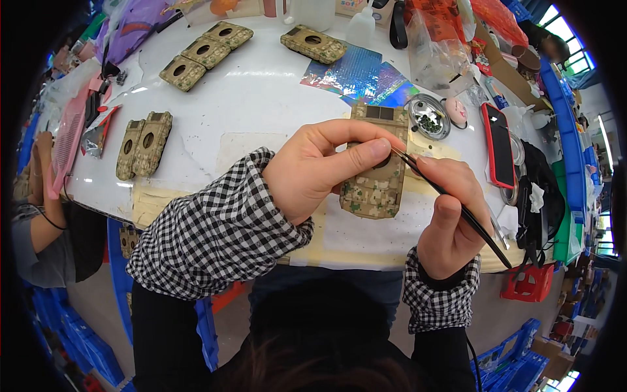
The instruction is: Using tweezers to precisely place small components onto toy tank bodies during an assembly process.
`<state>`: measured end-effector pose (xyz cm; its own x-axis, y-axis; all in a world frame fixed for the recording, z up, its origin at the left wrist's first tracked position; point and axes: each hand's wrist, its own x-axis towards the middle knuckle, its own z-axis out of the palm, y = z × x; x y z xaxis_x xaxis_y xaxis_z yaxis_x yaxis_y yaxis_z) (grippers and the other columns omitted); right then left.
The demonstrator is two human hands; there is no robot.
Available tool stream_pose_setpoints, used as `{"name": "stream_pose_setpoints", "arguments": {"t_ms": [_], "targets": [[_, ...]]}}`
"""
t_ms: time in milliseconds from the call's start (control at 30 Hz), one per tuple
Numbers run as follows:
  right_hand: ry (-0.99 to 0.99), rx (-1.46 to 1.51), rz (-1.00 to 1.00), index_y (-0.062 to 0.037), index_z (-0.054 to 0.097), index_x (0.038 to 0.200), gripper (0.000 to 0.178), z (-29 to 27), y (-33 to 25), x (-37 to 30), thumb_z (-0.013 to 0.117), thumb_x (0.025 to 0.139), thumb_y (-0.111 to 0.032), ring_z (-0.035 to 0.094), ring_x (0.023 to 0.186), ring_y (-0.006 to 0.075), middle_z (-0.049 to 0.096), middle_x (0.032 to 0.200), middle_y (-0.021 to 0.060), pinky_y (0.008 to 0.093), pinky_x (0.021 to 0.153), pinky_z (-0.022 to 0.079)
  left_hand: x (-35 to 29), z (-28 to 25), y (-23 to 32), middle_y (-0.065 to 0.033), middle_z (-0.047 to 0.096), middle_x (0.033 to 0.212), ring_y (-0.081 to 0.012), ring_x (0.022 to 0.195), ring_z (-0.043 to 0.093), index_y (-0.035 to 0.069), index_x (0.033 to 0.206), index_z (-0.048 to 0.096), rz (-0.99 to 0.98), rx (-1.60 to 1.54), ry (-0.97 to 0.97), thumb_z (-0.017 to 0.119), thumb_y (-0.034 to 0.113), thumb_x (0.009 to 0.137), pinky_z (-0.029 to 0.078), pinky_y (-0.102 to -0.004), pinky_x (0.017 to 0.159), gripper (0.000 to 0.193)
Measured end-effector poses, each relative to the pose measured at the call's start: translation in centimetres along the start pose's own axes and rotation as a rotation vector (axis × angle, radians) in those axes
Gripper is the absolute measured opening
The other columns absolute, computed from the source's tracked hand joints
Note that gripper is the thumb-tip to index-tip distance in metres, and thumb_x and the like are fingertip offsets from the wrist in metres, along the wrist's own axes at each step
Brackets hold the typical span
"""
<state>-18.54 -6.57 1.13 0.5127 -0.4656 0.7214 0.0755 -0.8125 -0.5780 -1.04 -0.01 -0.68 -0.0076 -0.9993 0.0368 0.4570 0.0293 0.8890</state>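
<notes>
In front of me lies a camouflage-patterned model tank hull (371, 196), its round opening partly covered by my hands. Thumb and forefinger of my left hand (326, 160) are pinched together above it; whatever they hold is too small or hidden to make out. My right hand (454, 212) grips slim black tweezers (473, 223), whose points meet the left fingertips. Just beyond the right hand, a round clear dish (445, 128) holds small dark green pieces (428, 123).
More camouflage hulls stand at the far left (204, 51), at the left (145, 145) and at the back (313, 43). Shiny bluish sheets (359, 70) lie behind my work. A red-cased phone (499, 145) and a black bag (542, 189) are at right. Another person's arm (46, 222) shows far left.
</notes>
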Motion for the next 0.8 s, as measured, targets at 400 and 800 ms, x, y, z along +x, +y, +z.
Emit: {"name": "stream_pose_setpoints", "arguments": {"t_ms": [400, 800], "targets": [[0.003, -0.015, -0.013, 0.0033, 0.063, 0.100, 0.027, 0.07, 0.03, 0.07, 0.056, 0.089, -0.020, 0.060, 0.081, 0.0235, 0.065, 0.091, 0.0141, 0.0307, 0.073, 0.046, 0.10, -0.07, -0.18, -0.0106, 0.064, 0.098, -0.0172, 0.094, 0.061, 0.001, 0.105, 0.058, 0.001, -0.029, -0.025, 0.050, 0.019, 0.094, 0.050, -0.0297, 0.082, 0.023], [0.000, -0.001, 0.001, 0.0032, 0.064, 0.099, 0.027, 0.04, 0.15, -0.06, 0.056, 0.089, -0.021, 0.060, 0.081, 0.0235, 0.065, 0.091, 0.0136, 0.0304, 0.073, 0.046, 0.01, 0.06, -0.24, -0.0085, 0.064, 0.098, -0.0135, 0.092, 0.060, 0.001, 0.105, 0.059, 0.005, -0.041, -0.013, 0.051, 0.019, 0.093, 0.048, -0.0276, 0.082, 0.022]]}}
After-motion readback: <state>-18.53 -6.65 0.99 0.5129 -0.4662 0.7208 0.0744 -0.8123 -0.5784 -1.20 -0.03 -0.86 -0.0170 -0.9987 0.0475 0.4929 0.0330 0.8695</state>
